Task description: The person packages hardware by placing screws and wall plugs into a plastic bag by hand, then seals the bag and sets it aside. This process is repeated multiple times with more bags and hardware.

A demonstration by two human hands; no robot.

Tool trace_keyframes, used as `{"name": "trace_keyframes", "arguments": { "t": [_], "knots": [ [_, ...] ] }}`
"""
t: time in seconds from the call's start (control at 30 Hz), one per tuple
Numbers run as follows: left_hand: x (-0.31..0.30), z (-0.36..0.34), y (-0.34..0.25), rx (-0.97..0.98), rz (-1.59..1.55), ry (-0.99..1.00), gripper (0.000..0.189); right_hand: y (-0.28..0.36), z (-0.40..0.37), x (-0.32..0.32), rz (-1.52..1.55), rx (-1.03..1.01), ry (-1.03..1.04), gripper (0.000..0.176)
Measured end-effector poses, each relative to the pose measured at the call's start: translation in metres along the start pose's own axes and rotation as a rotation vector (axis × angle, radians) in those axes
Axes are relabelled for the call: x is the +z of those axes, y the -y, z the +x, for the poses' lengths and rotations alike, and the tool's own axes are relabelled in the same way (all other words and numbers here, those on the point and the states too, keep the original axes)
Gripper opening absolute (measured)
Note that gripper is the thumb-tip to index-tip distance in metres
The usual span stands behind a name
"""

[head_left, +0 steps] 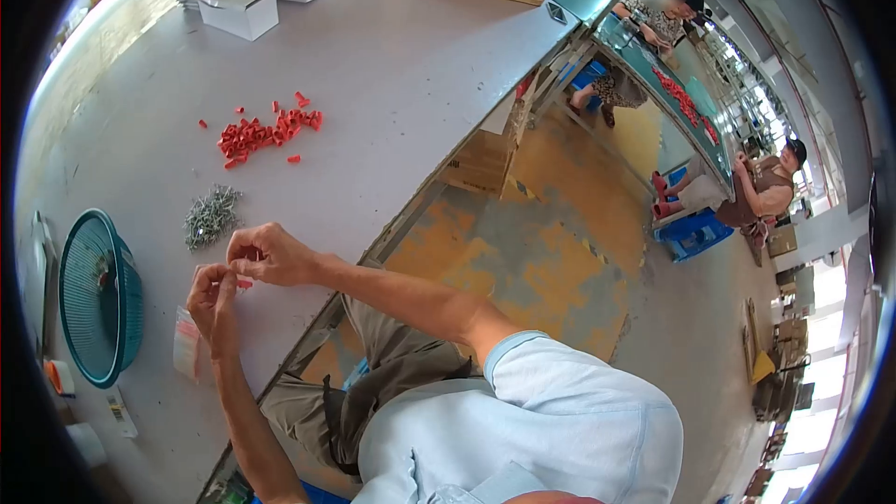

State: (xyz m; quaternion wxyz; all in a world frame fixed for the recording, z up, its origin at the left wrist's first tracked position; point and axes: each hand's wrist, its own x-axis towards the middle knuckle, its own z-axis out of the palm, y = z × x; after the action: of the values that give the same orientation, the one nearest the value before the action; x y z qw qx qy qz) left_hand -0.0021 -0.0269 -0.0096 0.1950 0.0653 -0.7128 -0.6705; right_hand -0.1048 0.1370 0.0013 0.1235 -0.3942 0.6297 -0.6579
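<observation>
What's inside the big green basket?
A small dark clump lies on the bottom of the green basket. It is too small to tell what it is. The raised mesh wall covers a strip of the inside, so anything tucked there cannot be seen.

Seen from above, a worker wears a light blue short-sleeved shirt with a soft turned-down collar, and olive-grey trousers creased at the lap. Forearms, left hand and right hand are bare.

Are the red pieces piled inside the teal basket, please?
No, the red pieces lie on the grey table, well apart from the teal basket.
</observation>
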Motion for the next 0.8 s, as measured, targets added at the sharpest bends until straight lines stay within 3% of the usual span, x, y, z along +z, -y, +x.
{"name": "trace_keyframes", "arguments": {
  "t": [0.27, 0.5, 0.57, 0.8],
  "knots": [
    [-0.003, -0.002, -0.001, -0.073, -0.007, -0.042, 0.003, 0.003, -0.003, -0.001, 0.111, 0.007, -0.048, 0.002],
    [-0.008, -0.002, 0.004, -0.032, 0.067, -0.051, 0.005, 0.0, -0.001, 0.0, 0.095, 0.023, 0.03, 0.003],
    [-0.005, -0.003, 0.003, -0.099, -0.021, -0.075, 0.006, -0.004, -0.001, 0.001, 0.113, 0.006, 0.029, 0.003],
    [-0.006, -0.003, 0.006, -0.043, -0.075, -0.089, 0.004, -0.004, -0.003, -0.003, 0.143, 0.044, 0.025, 0.004]
  ]
}}
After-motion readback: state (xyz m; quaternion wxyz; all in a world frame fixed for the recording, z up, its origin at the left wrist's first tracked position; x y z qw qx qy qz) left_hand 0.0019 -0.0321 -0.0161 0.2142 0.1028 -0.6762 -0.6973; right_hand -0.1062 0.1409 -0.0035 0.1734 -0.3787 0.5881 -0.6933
